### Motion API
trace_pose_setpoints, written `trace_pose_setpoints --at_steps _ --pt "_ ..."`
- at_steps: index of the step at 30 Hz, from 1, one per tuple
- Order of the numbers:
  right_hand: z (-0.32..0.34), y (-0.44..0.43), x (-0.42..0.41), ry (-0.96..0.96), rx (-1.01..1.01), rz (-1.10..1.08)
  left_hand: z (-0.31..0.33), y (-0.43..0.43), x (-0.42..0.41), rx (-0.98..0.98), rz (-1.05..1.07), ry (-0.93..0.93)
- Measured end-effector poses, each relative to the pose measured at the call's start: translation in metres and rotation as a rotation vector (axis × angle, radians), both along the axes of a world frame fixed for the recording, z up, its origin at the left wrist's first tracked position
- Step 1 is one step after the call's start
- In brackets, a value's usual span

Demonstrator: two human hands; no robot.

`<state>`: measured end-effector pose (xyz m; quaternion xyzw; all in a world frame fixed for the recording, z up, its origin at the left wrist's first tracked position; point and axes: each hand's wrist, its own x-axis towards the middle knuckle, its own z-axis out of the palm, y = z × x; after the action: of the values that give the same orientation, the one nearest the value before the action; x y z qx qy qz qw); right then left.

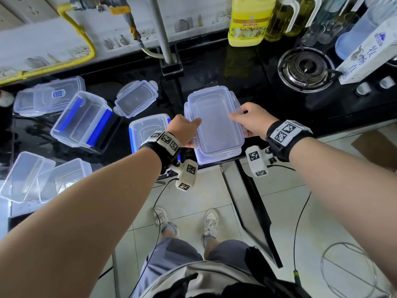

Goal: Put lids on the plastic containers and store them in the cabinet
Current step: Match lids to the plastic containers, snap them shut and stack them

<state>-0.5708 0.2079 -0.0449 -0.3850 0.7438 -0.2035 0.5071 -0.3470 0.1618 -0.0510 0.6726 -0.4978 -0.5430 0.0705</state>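
A clear rectangular lid [214,123] lies on top of a clear plastic container [217,158] at the front edge of the black counter. My left hand [184,131] grips the lid's left side. On the right side my right hand [250,120] presses down, thumb on top. To the left sit more clear containers: one with blue clips [82,120], a small lidded one [136,97], another with a blue clip [147,131] partly behind my left wrist, a stack at the far left [49,96], and two open tubs [45,181] at the front left.
A gas burner [305,66] is at the back right beside a white carton [369,52]. Behind them stand a yellow detergent jug [249,20] and oil bottles [285,16]. A yellow gas pipe [81,31] runs along the tiled wall. An open dark cabinet door [255,211] hangs below the counter.
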Motion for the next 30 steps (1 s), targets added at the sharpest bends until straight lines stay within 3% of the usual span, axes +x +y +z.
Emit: trace_pose_setpoints --at_steps 6,9,11,17,23,27,30 --pt "0.003 -0.001 0.001 0.092 -0.004 0.013 0.005 -0.002 0.000 -0.032 0.025 -0.032" --pt "0.008 -0.004 0.006 0.317 -0.075 0.113 0.003 -0.004 -0.001 -0.234 -0.085 -0.264" --pt "0.009 -0.004 0.009 0.363 -0.067 0.161 0.000 -0.006 -0.002 -0.285 -0.154 -0.346" --pt "0.004 -0.005 0.012 0.358 -0.031 0.163 -0.010 -0.009 -0.007 -0.254 -0.190 -0.356" --pt "0.005 -0.008 0.009 0.045 0.051 0.032 -0.021 -0.014 -0.004 -0.188 -0.039 -0.177" --pt "0.006 -0.016 0.006 0.075 0.107 0.098 -0.012 -0.019 -0.003 -0.070 0.014 -0.039" --pt "0.012 -0.023 0.006 0.101 0.111 0.183 0.003 -0.027 -0.006 -0.042 -0.066 -0.102"
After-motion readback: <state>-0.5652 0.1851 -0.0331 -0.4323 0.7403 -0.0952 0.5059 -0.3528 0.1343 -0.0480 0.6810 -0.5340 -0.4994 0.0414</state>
